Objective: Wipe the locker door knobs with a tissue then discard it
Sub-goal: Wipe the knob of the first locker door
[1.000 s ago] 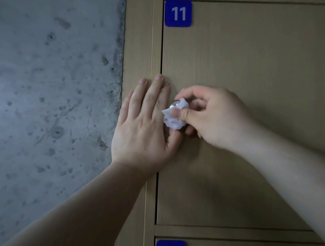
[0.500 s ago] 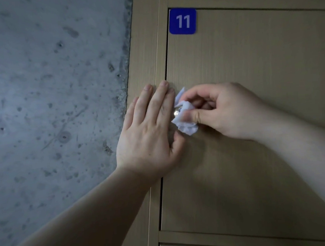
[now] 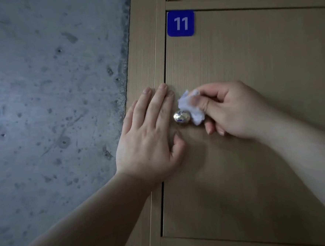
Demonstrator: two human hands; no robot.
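Right hand (image 3: 232,109) pinches tissue (image 3: 190,106) beside (touching) knob (image 3: 181,117).

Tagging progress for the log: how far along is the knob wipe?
Done: the knob on door 11 shows bare and shiny, so it looks mostly wiped. In hand: the right hand pinches the crumpled tissue at the knob's upper right; the left hand presses flat on the door edge. Left: any other knobs, none in view, and discarding the tissue.
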